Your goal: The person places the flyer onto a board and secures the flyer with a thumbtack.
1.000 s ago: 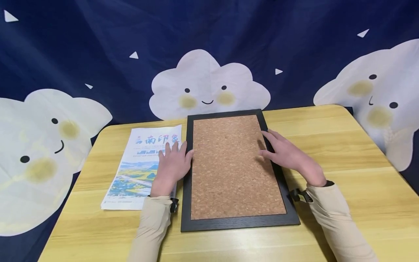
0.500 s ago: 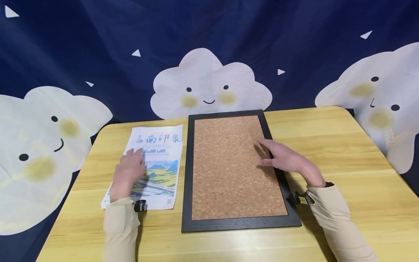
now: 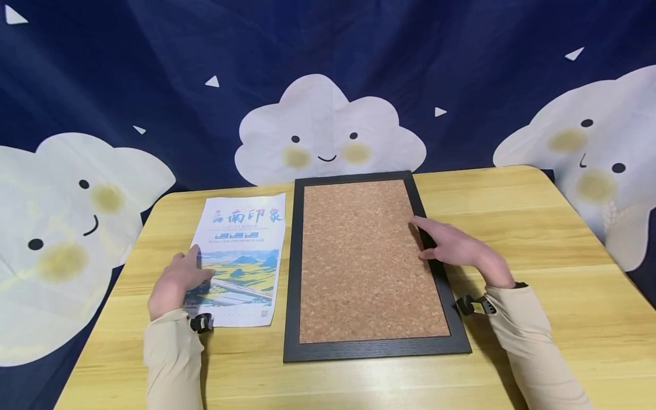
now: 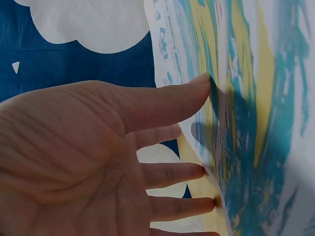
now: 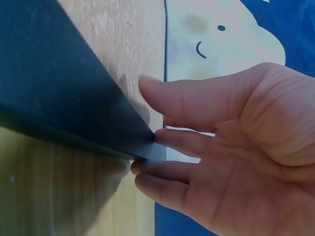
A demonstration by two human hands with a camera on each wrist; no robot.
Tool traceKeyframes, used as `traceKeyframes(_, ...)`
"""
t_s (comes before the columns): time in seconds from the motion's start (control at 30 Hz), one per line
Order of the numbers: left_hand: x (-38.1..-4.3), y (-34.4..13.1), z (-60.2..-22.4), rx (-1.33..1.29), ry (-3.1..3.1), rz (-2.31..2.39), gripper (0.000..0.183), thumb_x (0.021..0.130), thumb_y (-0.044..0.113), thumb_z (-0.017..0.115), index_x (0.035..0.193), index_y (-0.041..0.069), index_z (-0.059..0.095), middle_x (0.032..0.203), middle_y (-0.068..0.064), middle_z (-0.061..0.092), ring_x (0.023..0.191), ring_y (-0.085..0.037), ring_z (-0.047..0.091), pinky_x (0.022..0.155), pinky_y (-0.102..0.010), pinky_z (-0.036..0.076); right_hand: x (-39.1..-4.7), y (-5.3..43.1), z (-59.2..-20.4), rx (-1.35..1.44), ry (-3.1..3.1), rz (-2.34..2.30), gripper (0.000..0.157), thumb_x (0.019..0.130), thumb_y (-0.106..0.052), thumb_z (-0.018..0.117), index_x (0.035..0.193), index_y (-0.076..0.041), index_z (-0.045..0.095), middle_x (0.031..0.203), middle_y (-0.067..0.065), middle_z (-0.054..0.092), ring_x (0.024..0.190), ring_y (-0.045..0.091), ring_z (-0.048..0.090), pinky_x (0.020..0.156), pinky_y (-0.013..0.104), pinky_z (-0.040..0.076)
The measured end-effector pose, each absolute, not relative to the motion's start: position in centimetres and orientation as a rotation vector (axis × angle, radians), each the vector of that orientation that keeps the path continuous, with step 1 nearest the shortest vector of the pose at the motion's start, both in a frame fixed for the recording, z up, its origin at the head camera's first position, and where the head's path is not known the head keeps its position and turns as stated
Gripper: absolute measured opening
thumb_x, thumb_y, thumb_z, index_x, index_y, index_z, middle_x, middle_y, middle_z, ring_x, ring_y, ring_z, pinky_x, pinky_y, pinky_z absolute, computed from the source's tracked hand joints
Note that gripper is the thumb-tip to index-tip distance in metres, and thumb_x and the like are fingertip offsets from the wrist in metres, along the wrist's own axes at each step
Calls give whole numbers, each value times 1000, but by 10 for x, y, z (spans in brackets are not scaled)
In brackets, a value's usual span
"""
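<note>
The printed poster (image 3: 241,265) was laid on the wooden table (image 3: 538,228), just left of the cork board (image 3: 366,267), probably so that both were kept within reach of 2 hands. The poster's left edge was met by the left hand (image 3: 176,280) — fingers straight, thumb spread wide over the print — likely because a thin sheet was best handled by its border; no pinch was shown. The board's black frame (image 3: 294,273) was bracketed by the right hand (image 3: 456,245), fingers extended at the outer side, thumb apart above, apparently for steadying; whether thumb contact was made could not be told.
</note>
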State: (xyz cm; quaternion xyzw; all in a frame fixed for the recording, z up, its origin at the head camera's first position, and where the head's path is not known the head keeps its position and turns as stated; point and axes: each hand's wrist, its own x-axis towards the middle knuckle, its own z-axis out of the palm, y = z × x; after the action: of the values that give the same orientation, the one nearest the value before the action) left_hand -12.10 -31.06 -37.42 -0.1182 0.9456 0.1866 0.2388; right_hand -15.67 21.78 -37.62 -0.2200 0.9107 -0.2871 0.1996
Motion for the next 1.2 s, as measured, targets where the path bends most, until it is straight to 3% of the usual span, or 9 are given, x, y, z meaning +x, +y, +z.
traceKeyframes(0.3, -117, -324, -374, -374, 2620, 561, 84, 101, 27, 61, 158, -11, 12, 140, -48, 23, 113, -58, 39, 91, -67, 42, -157, 226, -376, -631, 2479, -749, 84, 92, 1, 70, 159, 13, 20, 165, 37, 4, 148, 58, 16, 113, 68, 27)
traceKeyframes(0.5, -115, -333, -374, -368, 2601, 556, 79, 100, 32, 62, 151, -14, 23, 131, -47, 37, 109, -55, 46, 89, -63, 43, -159, 229, -377, -623, 2472, -726, 84, 94, -4, 72, 158, 15, 21, 166, 35, 3, 147, 58, 18, 113, 68, 28)
traceKeyframes(0.67, -116, -332, -371, -386, 2606, 521, 73, 100, 30, 63, 144, -15, 27, 124, -46, 33, 103, -54, 44, 85, -63, 44, -159, 229, -377, -629, 2474, -721, 84, 93, -6, 72, 157, 16, 22, 166, 35, 5, 147, 58, 20, 113, 67, 29)
traceKeyframes(0.9, -118, -324, -373, -383, 2633, 520, 75, 98, 25, 65, 150, -13, 26, 124, -45, 28, 106, -57, 38, 83, -64, 44, -158, 229, -376, -629, 2479, -717, 83, 93, -6, 73, 156, 16, 23, 166, 34, 6, 147, 57, 20, 113, 67, 28)
traceKeyframes(1.2, -121, -319, -375, -382, 2607, 562, 79, 98, 21, 66, 154, -12, 21, 127, -46, 27, 105, -55, 41, 85, -62, 45, -159, 229, -376, -632, 2478, -721, 84, 93, -7, 73, 156, 16, 23, 166, 35, 6, 147, 58, 18, 114, 67, 27)
